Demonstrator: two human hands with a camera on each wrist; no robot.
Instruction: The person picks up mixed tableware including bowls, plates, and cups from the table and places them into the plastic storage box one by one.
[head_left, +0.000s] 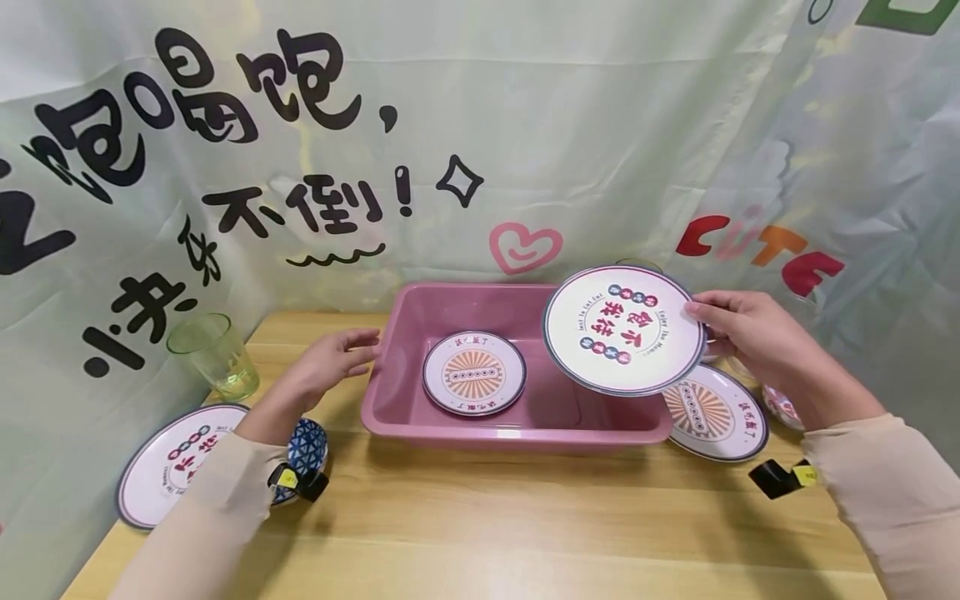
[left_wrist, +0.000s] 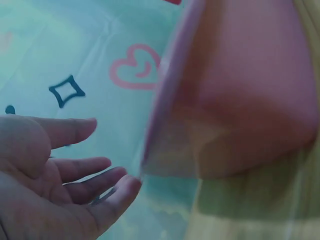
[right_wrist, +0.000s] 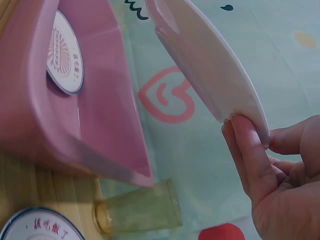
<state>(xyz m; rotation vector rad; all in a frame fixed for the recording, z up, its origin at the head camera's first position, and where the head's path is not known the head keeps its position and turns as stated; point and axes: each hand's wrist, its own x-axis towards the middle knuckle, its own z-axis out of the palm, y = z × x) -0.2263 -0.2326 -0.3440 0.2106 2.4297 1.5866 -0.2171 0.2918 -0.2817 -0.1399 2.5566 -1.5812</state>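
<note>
My left fingers point(left_wrist: 72, 131) are spread loosely just beside the left rim of the pink tub point(head_left: 450, 435); can't tell if they're touching. Tub looks like stiff, light plastic, so that rim's the natural hold. Inside sits a small sunburst plate point(head_left: 474, 373). Over the tub's right end I've got the big white plate point(head_left: 622, 333) tilted, right fingers point(right_wrist: 252, 150) pinching its right edge, thumb on the printed face. Looks rigid, glossy, probably slippery and maybe breakable; one-sided grip likely makes it tip.

Other stuff, left to right: green glass point(head_left: 213, 354), another printed plate point(head_left: 176, 471) and a blue-patterned bowl point(head_left: 307, 450), both partly behind my sleeve point(head_left: 202, 517). On the right, another sunburst plate point(head_left: 712, 412) crowds the tub's corner on the bench point(head_left: 525, 517).
</note>
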